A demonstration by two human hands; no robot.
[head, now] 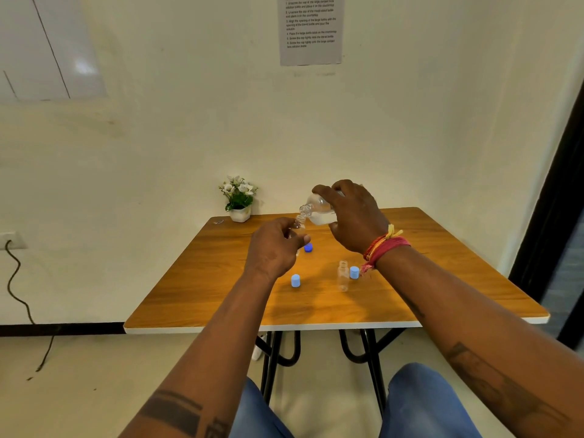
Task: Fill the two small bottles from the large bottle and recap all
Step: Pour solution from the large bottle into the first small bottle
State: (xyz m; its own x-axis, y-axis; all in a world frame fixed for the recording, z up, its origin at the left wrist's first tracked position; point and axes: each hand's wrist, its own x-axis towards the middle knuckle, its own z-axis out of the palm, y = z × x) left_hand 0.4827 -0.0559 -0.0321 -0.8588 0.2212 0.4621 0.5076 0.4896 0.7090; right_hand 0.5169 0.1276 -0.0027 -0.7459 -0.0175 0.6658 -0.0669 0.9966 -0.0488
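My right hand grips the large clear bottle, tilted so its open neck points down-left. Its mouth meets the mouth of a small clear bottle that my left hand holds above the wooden table; my fingers hide most of that bottle. A second small clear bottle stands upright and uncapped on the table. A light blue cap sits right beside it. Another light blue cap rests nearer the front, and a darker blue cap lies under my hands.
A small white pot of flowers stands at the table's far left corner against the wall. A printed sheet hangs on the wall above. A black cable trails from a wall socket at left.
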